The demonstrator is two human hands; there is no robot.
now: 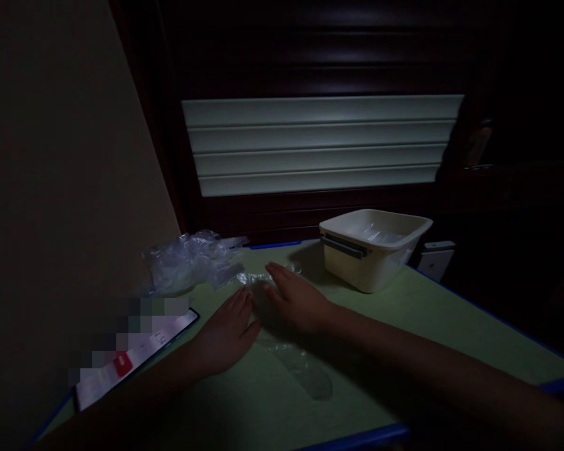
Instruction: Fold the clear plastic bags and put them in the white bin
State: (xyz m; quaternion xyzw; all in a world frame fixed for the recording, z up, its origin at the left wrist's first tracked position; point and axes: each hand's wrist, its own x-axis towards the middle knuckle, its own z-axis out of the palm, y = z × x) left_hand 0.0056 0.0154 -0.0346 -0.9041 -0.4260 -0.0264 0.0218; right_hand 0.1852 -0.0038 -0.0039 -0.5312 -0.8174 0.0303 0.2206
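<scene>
A clear plastic bag [305, 373] lies spread on the green tabletop [357, 376], its near end reaching toward the front edge. My left hand [228, 332] rests at the left side of the plastic, fingers stretched forward and thumb apart. Over the plastic's right side is my right hand [296, 300], its fingers extended and pointing to the upper left. Neither hand grips anything. Part of the plastic is hidden beneath the hands, and the dim light blurs its outline.
Crumpled clear plastic [188, 260] lies at the table's back left. A lit phone [141, 357] sits at the left edge. The cream bin [357, 263], with plastic inside, stands at the back right. Behind is a slatted panel [319, 147].
</scene>
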